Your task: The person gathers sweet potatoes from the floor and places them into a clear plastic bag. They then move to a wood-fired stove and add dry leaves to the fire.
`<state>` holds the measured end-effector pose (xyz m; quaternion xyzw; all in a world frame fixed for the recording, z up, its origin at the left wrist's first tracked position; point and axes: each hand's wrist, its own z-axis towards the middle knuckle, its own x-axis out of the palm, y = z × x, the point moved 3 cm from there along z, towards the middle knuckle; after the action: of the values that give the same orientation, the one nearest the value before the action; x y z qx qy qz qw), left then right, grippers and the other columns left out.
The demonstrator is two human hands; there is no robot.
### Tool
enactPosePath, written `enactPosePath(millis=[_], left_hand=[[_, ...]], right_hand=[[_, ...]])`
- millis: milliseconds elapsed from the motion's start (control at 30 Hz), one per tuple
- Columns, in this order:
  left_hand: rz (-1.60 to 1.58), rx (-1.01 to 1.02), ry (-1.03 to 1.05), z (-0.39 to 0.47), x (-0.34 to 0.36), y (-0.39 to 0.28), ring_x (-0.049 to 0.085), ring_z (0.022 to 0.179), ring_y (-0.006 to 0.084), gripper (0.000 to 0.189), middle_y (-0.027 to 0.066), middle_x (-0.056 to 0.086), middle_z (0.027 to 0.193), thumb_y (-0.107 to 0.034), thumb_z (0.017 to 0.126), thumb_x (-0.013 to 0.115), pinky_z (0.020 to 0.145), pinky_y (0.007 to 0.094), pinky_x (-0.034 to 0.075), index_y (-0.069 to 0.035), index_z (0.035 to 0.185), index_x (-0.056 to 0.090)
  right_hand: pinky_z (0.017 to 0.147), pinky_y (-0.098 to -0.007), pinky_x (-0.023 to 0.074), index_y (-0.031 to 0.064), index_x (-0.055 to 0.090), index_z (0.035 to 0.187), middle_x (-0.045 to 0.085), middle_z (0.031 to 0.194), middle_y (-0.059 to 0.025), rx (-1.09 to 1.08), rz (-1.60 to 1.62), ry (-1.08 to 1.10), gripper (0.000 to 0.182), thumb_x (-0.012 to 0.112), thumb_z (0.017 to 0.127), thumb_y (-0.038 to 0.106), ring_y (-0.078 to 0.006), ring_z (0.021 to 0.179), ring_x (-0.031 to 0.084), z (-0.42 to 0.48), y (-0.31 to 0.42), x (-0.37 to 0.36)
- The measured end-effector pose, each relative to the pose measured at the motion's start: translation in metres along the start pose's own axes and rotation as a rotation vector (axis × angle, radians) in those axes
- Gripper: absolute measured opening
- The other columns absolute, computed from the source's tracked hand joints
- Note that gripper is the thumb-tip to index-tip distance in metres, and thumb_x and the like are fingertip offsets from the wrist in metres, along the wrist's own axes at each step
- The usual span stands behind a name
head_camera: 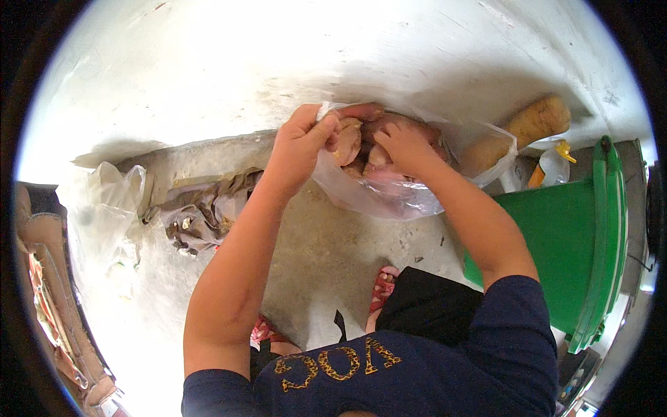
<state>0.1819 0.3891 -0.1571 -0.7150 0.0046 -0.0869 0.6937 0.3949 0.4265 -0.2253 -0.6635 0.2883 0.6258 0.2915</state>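
My left hand point(307, 136) pinches the rim of a clear plastic bag point(359, 195) at its left side. Inside the bag lie several reddish and tan tubers that look like sweet potatoes. A tan tuber point(348, 142) rests just beside my left fingers, and a redder tuber point(362, 111) lies along the far rim. My right hand point(407, 148) reaches into the bag, fingers bent over the tubers in the middle. Whether it grips one is hidden. The bag hangs open against the white wall, above the concrete floor.
A long tan gourd point(542, 120) leans by the wall at right, near a clear bottle with a yellow cap point(564, 151). A green bin point(547, 255) stands close to my right arm. Crumpled dark plastic point(200, 211), another clear bag point(107, 203) and a cardboard box point(49, 245) are at left.
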Motion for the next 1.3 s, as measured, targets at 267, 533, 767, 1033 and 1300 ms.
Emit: enactPosePath(millis=[267, 533, 767, 1033, 1300], left_hand=[[0.133, -0.058, -0.015, -0.006, -0.022, 0.007, 0.047, 0.073, 0.0067, 0.020, -0.0027, 0.056, 0.078, -0.021, 0.086, 0.054, 0.068, 0.0216, 0.037, -0.003, 0.089, 0.061], [0.249, 0.026, 0.044, -0.018, -0.022, 0.005, 0.041, 0.070, 0.0052, 0.019, -0.0050, 0.048, 0.073, -0.020, 0.085, 0.056, 0.063, 0.0211, 0.035, -0.002, 0.081, 0.057], [0.231, -0.004, 0.015, -0.026, -0.027, 0.008, 0.049, 0.075, 0.0118, 0.022, 0.0041, 0.054, 0.079, -0.021, 0.083, 0.057, 0.068, 0.0257, 0.040, 0.000, 0.088, 0.059], [0.144, -0.064, 0.018, -0.025, -0.029, 0.010, 0.048, 0.077, 0.0066, 0.017, -0.0020, 0.056, 0.082, -0.016, 0.085, 0.055, 0.072, 0.0218, 0.039, 0.000, 0.091, 0.059], [0.045, -0.105, 0.015, -0.028, -0.024, 0.015, 0.050, 0.081, 0.0075, 0.016, -0.0011, 0.058, 0.083, -0.014, 0.084, 0.056, 0.075, 0.0226, 0.039, -0.001, 0.093, 0.059]], right_hand=[[0.079, -0.0439, 0.0431, 0.0110, 0.044, 0.111, 0.051, 0.104, -0.0127, 0.171, -0.205, 0.162, 0.058, 0.071, 0.061, 0.023, -0.0336, 0.097, 0.050, -0.023, -0.035, -0.034], [0.075, -0.0393, 0.0471, 0.0113, 0.057, 0.098, 0.051, 0.102, -0.0098, 0.185, -0.052, -0.082, 0.022, 0.051, 0.078, 0.018, -0.0270, 0.098, 0.051, 0.071, 0.011, 0.002], [0.075, -0.0379, 0.0468, 0.0129, 0.056, 0.097, 0.049, 0.105, -0.0062, 0.234, -0.260, -0.048, 0.022, 0.054, 0.076, 0.019, -0.0242, 0.100, 0.049, 0.084, 0.016, 0.010], [0.072, -0.0404, 0.0451, 0.0123, 0.052, 0.093, 0.053, 0.090, -0.0076, 0.315, 0.004, -0.145, 0.033, 0.065, 0.066, 0.026, -0.0280, 0.090, 0.052, 0.043, -0.002, -0.018], [0.076, -0.0417, 0.0457, 0.0093, 0.051, 0.097, 0.052, 0.095, -0.0131, 0.251, -0.230, -0.037, 0.023, 0.053, 0.076, 0.017, -0.0311, 0.095, 0.051, 0.003, -0.026, -0.009]])
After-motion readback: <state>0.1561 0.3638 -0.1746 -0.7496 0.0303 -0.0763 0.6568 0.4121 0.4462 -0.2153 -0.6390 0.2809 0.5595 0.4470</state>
